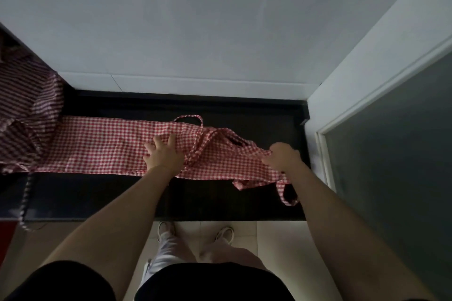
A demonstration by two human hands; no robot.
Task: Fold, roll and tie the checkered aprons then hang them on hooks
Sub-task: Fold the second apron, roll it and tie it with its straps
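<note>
One apron — two hands upon it

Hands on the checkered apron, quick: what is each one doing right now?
Left hand: open, fingers spread, pressing flat on the checkered apron.
Right hand: closed, pinching the apron's right end.

Both arms are bare from the short black sleeves, left at 7 o'clock and right at 5 o'clock, down to the left hand and right hand. No rings, watch or bands show. A black top fills 6 o'clock. Below it are light trousers and white shoes with darker trim.
</note>
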